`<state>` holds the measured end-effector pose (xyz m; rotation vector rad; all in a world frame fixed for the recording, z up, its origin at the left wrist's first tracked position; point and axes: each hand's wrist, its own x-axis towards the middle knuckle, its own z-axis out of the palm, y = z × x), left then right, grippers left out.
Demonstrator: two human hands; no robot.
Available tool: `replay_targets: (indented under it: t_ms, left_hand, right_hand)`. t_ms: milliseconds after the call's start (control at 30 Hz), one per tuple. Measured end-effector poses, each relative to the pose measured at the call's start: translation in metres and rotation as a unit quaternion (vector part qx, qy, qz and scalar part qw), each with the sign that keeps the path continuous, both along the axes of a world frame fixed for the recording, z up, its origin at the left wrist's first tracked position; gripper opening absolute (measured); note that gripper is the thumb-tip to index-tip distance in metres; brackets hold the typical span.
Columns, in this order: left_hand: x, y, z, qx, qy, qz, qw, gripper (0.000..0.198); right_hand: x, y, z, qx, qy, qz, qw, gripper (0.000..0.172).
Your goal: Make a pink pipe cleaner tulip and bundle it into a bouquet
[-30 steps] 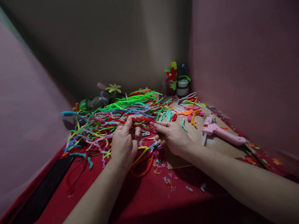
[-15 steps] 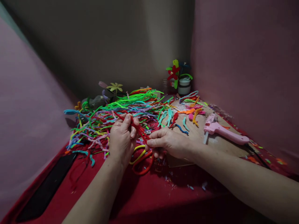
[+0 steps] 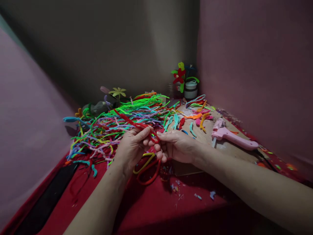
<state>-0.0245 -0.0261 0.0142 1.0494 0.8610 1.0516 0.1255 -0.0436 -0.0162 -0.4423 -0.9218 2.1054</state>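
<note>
My left hand [image 3: 133, 143] pinches a folded red pipe cleaner [image 3: 126, 118] between thumb and fingers. Its long end sticks out up and to the left, over the pile of colored pipe cleaners [image 3: 137, 109]. Close against it on the right, my right hand [image 3: 177, 143] is closed on the other end of the same red piece, where a small bend shows between the fingertips. Below both hands lie scissors with red and yellow handles [image 3: 149, 179]; their blades are hidden.
A pink glue gun [image 3: 234, 138] rests on a board [image 3: 227, 151] at the right, near small bent pieces. Pipe-cleaner flowers and a white jar [image 3: 190, 89] stand at the back. A dark flat object [image 3: 49, 199] lies at the left edge of the red cloth [image 3: 151, 209].
My hands have come together, fingertips nearly touching. The left hand has shifted right along the red pipe cleaner, leaving a longer part out to the upper left. The view has turned slightly.
</note>
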Motion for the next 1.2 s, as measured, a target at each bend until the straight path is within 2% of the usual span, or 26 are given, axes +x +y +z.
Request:
replay_targets:
  t_ms: [100,167,400,633,733,967,1100,1200]
  left_hand:
    - [-0.001,-0.002,0.002,0.004,0.01,0.009,1.0,0.02]
    - [-0.001,-0.004,0.003,0.003,0.02,-0.002,1.0,0.02]
    - [-0.002,-0.005,0.004,0.017,0.011,-0.01,1.0,0.018]
    - [-0.001,-0.007,0.005,0.051,-0.022,-0.035,0.998,0.015]
    - [0.0,-0.006,0.005,0.052,-0.009,-0.021,0.998,0.016]
    - [0.008,-0.013,0.01,0.088,0.052,0.076,0.992,0.016]
    - [0.008,-0.014,0.011,0.113,0.103,0.087,0.984,0.021]
    - [0.004,-0.01,0.012,0.104,0.121,0.081,0.984,0.019]
  right_hand:
    - [0.0,-0.001,-0.002,-0.053,0.038,0.039,0.997,0.019]
    - [-0.001,-0.001,-0.003,-0.079,0.049,0.038,0.995,0.018]
    - [-0.005,-0.006,0.0,-0.141,0.072,0.039,0.987,0.033]
    - [-0.01,-0.009,0.005,-0.167,0.072,-0.077,0.98,0.017]
    - [-0.009,-0.008,0.004,-0.151,0.067,-0.102,0.981,0.013]
    - [-0.01,-0.007,0.0,-0.086,0.039,-0.134,0.986,0.012]
    - [-0.01,-0.009,0.002,-0.07,0.004,-0.139,0.988,0.014]
    - [-0.009,-0.01,0.005,-0.064,-0.013,-0.134,0.989,0.012]
